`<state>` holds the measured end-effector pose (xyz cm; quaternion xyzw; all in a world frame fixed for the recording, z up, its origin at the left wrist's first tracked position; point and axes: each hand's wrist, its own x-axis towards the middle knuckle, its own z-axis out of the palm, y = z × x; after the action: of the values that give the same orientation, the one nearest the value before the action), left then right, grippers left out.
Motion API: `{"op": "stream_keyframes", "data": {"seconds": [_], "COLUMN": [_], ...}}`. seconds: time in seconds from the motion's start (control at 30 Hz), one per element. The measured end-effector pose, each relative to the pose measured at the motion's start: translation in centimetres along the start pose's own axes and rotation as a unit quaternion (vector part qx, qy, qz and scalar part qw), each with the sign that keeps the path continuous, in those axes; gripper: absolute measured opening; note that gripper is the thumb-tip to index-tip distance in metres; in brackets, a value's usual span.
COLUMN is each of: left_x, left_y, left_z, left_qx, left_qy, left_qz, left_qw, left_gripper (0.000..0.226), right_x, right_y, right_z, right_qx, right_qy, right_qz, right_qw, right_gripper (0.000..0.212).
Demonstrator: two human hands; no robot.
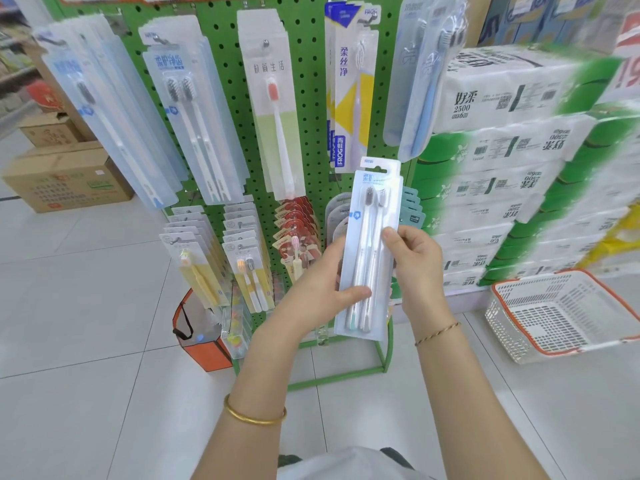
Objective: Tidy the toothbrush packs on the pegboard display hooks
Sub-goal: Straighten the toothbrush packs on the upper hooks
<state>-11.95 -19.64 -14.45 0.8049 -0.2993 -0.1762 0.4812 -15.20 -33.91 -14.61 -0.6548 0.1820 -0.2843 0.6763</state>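
A person's left hand (320,284) and right hand (417,268) each pinch a glossy, rectangular twin toothbrush pack (367,237), thumbs on its clear front. It is held upright before a green perforated pegboard (304,81) hung with flat translucent blister packs (194,116).
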Motion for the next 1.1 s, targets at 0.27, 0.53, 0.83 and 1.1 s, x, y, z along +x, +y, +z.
{"op": "stream_keyframes", "data": {"seconds": [0.27,0.53,0.83,1.1], "left_x": [-0.3,-0.5,-0.3,-0.1], "left_y": [-0.7,-0.7,-0.6,0.8], "left_z": [0.3,1.4,1.2,-0.5], "left_qx": [0.133,0.267,0.187,-0.187], "left_qy": [-0.012,-0.016,-0.046,-0.099], "left_qz": [-0.017,0.032,0.001,-0.066], "left_qw": [0.991,0.963,0.981,0.975], "left_gripper": [0.114,0.111,0.098,0.080], "right_x": [1.1,1.6,1.4,1.1], "right_y": [0.5,0.6,0.5,0.7], "right_z": [0.1,0.1,0.3,0.4], "right_qx": [-0.005,-0.015,0.035,0.121], "right_qy": [0.086,0.140,0.085,-0.030], "right_qz": [0.019,0.048,0.073,0.125], "right_qw": [0.996,0.989,0.993,0.984], "right_gripper": [0.025,0.034,0.027,0.013]}}
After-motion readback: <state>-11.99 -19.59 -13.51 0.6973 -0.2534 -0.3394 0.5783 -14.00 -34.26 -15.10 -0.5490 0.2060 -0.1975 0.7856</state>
